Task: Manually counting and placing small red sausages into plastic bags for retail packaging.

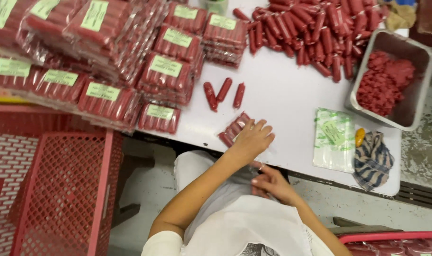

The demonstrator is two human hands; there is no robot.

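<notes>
1. The left hand [251, 138] lies flat over a small row of sausages [234, 128] at the near edge of the white table [282, 102], fingers spread and pressing down on them, not curled round.
2. The right hand [269, 181] hangs below the table edge, close to the body; its fingers are bent, pinching what looks like clear film, though I cannot tell for sure.
3. At 12 o'clock from the left hand, three loose sausages [223, 93] lie apart from one another on bare tabletop.
4. At 1 o'clock, far back, a big heap of sausages [315, 31] reaches the far edge.
5. At 2 o'clock a metal tray [417, 90] of red mince sits at the right edge.
6. At 3 o'clock, a stack of clear bags [333, 138], then a striped cloth [372, 160] hanging over the near edge.
7. From 9 to 11 o'clock, packed sausages [166, 71] pile high, crowding the left side.
8. Open room: the white stretch between the loose sausages, the heap and the bags.
9. A red crate [64, 189] stands on the floor at 8 o'clock.
</notes>
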